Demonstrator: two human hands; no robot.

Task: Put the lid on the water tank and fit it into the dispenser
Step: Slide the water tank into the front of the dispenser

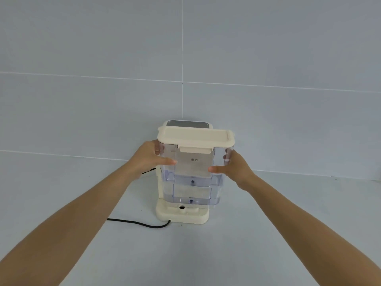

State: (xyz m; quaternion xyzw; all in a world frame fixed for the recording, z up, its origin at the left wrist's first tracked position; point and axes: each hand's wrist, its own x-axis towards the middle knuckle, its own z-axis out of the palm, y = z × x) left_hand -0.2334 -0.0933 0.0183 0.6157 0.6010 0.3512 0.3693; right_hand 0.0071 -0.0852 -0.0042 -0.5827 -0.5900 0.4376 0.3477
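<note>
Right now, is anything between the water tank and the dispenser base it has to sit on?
Nothing visible. The water tank, lid on, held by both hands, hangs just above the dispenser base; its port looks uncovered.

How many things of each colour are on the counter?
Cream: 2, the plastic dispenser and the tank's rectangular lid
Clear: 1, the plastic water tank
Black: 1, the power cord
Total: 4

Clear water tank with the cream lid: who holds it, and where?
Both hands hold the clear water tank: left hand on its left wall, right hand on its right wall.
</note>
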